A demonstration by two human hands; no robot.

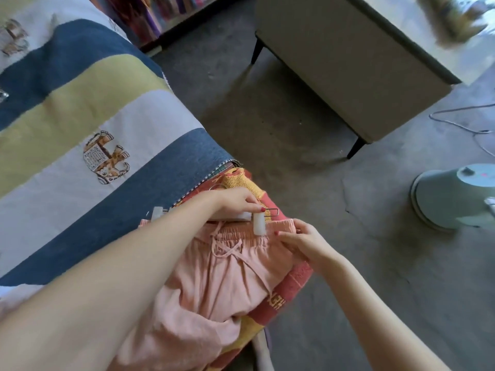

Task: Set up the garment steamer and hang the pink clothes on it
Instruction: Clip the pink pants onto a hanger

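Pink trousers [214, 277]: lie low in the frame, toward 6 o'clock, spread over a red and yellow cloth [292, 279] at the edge of the bed; the elastic waistband with its drawstring bow points toward 12 o'clock.
Clip hanger [270, 211]: a metal wire bar lies just above the waistband; one white clip [259, 223] sits upright over the waistband edge, a second white clip [157, 212] shows at 9 o'clock of the left forearm.
Left hand [235, 200]: reaches in from 8 o'clock; its grip is pressed together, thumb and fingers pinching the top of the white clip on the bar.
Right hand [302, 241]: comes in from 4 o'clock; its grip pinches the waistband of the pink trousers just beside the clip, at 3 o'clock of it.
Bed cover [80, 103]: blue, yellow and white stripes with an embroidered elephant [105, 158], filling the 9 to 11 o'clock part.
Floor [334, 210]: grey carpet.
Sofa [348, 62]: grey, on dark legs, at 1 o'clock.
Green round base [450, 199]: stands on the floor at 3 o'clock; what appliance it belongs to cannot be told.
Cable [460, 124]: thin, on the floor at 2 o'clock.
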